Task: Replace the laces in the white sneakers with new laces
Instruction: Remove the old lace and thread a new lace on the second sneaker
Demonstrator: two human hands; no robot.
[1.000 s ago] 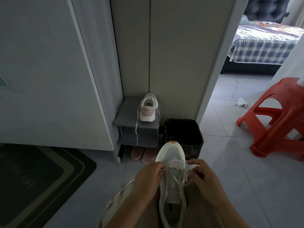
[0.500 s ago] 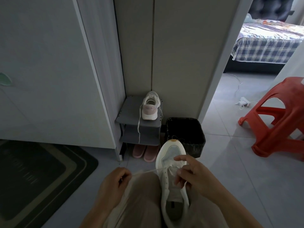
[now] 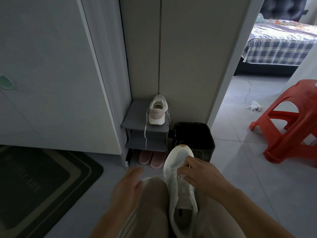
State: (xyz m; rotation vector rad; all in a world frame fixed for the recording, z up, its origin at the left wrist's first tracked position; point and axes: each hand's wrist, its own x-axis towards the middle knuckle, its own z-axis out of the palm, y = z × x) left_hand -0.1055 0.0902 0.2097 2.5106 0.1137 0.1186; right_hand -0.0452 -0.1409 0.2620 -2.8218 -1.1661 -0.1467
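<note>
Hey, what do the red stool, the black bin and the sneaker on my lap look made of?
The stool looks like moulded plastic: glossy red, one piece, rounded legs. The bin seems lined with a black plastic bag, crinkled at the rim; its walls are too dim to judge. The sneaker has a mesh-like toe and smooth, matte white sides, perhaps synthetic leather.

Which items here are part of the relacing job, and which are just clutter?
Job: sneaker on the lap; its lace, pinched by the right hand, running toward the blurred left hand; second sneaker on the shoe rack.
Clutter: black bin; pink slippers; red stool; doormat.
</note>
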